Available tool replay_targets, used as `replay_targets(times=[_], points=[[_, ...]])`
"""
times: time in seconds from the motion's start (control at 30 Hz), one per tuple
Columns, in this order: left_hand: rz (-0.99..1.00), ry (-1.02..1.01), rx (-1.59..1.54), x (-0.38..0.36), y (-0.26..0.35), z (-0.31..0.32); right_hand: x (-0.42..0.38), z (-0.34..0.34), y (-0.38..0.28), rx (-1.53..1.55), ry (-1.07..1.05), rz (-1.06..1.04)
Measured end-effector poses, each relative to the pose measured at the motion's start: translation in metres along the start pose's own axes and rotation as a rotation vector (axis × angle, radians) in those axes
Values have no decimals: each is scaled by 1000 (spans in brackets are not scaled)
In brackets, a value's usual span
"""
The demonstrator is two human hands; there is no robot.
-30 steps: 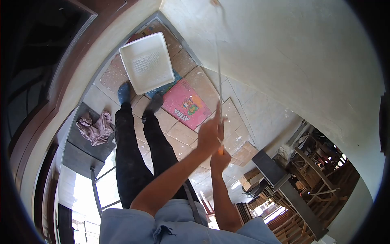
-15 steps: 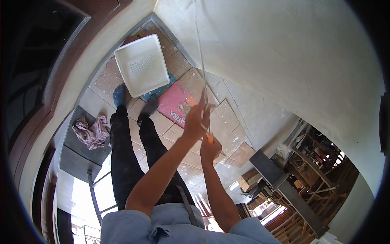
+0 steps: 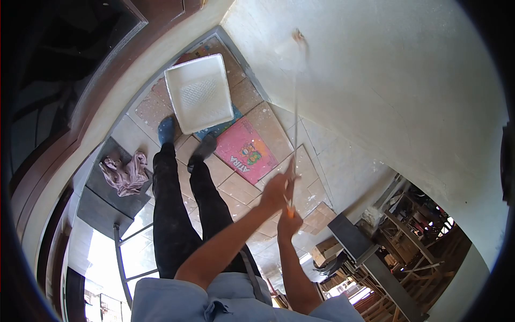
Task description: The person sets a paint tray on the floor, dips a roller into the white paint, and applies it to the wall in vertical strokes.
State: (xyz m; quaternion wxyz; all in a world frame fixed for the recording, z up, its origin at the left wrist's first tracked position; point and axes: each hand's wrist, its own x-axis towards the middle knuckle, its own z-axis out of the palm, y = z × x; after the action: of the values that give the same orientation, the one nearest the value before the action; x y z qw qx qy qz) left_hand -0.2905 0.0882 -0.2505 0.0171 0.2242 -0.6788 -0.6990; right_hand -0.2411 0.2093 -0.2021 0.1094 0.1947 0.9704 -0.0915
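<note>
A long thin pole (image 3: 295, 115) reaches from my hands up toward the pale wall (image 3: 375, 70). Its far end (image 3: 298, 36) is blurred against that wall, so its fitting cannot be made out. My left hand (image 3: 277, 190) is closed around the shaft, its fingers smeared a little by motion. Just below it, my right hand (image 3: 290, 224) grips the orange lower end (image 3: 291, 212) of the pole. Beyond my feet, a white paint tray (image 3: 214, 115) with a textured bottom lies on the floor coverings.
Paint-spotted cardboard (image 3: 271, 126) and a pink printed sheet (image 3: 249, 150) cover the tiles under my feet. A crumpled cloth (image 3: 126, 174) lies on a dark slab at the left, near a metal frame (image 3: 120, 252). Wooden pieces (image 3: 407, 241) are stacked at the right, past a dark ledge (image 3: 351, 236).
Both hands have moved right and closer to my body, still on the pole. The pole's far end has come down into view against the wall, and the view has shifted slightly.
</note>
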Motion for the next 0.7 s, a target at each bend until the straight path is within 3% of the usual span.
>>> replay_targets(times=[0.03, 0.07, 0.13, 0.23, 0.27, 0.37, 0.4, 0.43, 0.47, 0.57, 0.63, 0.7], points=[[22, 93, -91, 24, -2, -16, 12, 17, -19, -27, 10, -15], [-87, -12, -50, 49, 0, -43, 21, 28, -48, -44, -15, -10], [-24, 86, -122, 90, -2, -73, 31, 36, -108, 21, -45, -62], [-2, 172, -114, 104, 10, -85, 33, 40, -133, 58, -82, 53], [-100, 80, -94, 94, 3, -79, 31, 42, -123, 41, -79, 37], [-70, 121, -124, 37, -2, -35, 11, 28, -46, -12, -87, 45], [5, 27, -119, 13, -15, -17, 3, 18, -22, -37, -46, -53], [-88, -126, 62, -2, -2, -13, -6, 9, -1, 18, -63, -16], [-159, -94, -112, -10, 21, -12, -14, 0, 9, 41, -26, 8], [-117, -116, -114, -10, 27, -13, -20, -14, -1, 54, 15, 138], [-18, -17, -103, 14, 18, -27, -5, -1, -19, 23, -7, 75], [-40, 22, -157, 51, 11, -55, 18, 23, -52, -33, -39, 3]])
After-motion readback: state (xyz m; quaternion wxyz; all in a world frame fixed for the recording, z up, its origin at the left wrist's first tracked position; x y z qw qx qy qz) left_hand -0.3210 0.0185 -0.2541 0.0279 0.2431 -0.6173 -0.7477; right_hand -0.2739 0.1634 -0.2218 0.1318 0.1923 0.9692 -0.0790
